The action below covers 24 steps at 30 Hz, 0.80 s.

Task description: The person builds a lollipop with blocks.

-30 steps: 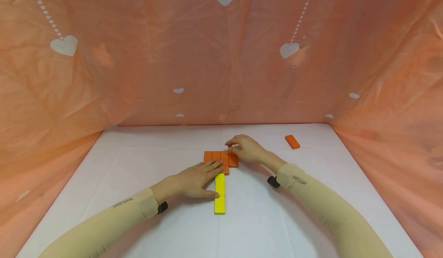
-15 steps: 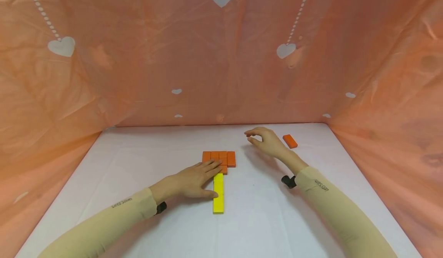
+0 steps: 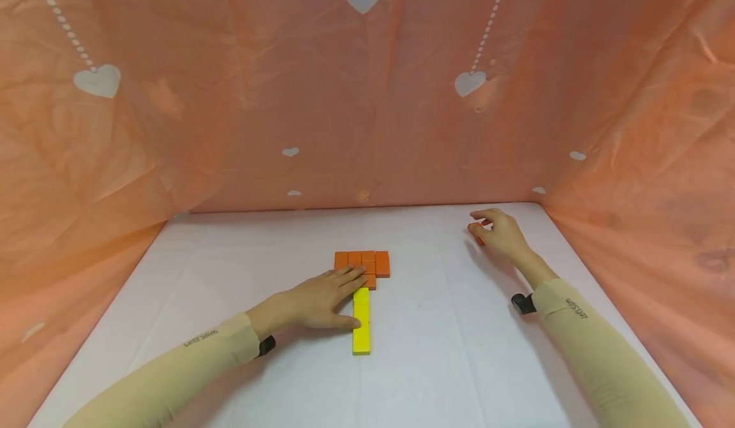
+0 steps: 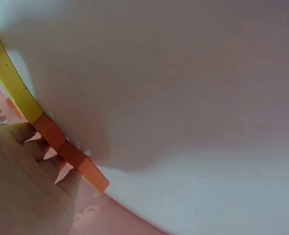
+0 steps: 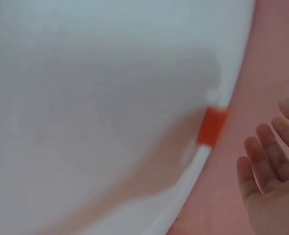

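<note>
Flat orange blocks [image 3: 383,264] lie fitted together at the middle of the white table, with a strip of yellow blocks [image 3: 361,340] running from them toward the front. My left hand [image 3: 318,297] rests across both, fingers spread over the orange blocks and thumb at the yellow strip. In the left wrist view, its fingertips touch the edge of the orange blocks [image 4: 50,132]. At the back right, my right hand [image 3: 502,233] hovers over a loose orange block [image 3: 475,231], partly hiding it. The right wrist view has that block [image 5: 213,126] apart from the relaxed, loosely bent fingers.
A white cloth covers the table [image 3: 425,364]. Behind it and along both sides hangs a peach curtain [image 3: 247,109] with white hearts. A small black device [image 3: 523,303] sits under the right wrist, another [image 3: 266,346] under the left.
My right hand has left the orange blocks in the middle and moved right to the loose orange block. The left hand stays in place on the blocks.
</note>
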### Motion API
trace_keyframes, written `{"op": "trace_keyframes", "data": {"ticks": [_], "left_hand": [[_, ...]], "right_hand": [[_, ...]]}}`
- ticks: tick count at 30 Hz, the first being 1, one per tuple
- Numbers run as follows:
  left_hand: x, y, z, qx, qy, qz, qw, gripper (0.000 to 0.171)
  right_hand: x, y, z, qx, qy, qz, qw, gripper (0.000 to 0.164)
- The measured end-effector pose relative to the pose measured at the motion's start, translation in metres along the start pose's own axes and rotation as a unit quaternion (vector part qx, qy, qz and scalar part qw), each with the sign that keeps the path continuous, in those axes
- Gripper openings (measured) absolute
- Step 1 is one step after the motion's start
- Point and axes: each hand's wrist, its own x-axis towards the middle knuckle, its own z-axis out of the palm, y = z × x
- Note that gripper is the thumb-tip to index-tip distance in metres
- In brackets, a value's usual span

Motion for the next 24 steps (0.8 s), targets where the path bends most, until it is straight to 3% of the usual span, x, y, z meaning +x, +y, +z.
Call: {"op": "trace_keyframes", "data": {"ticks": [10, 24], "left_hand": [[-0.001, 0.002, -0.001, 0.000, -0.008, -0.004, 1.0000, 0.094], [0.000, 0.001, -0.001, 0.000, -0.008, -0.006, 1.0000, 0.093]], "right_hand": [[0.001, 0.021, -0.008, -0.048, -0.054, 0.039, 0.997, 0.044], [0.003, 0.019, -0.005, -0.073, -0.096, 0.048, 0.991, 0.051]]}}
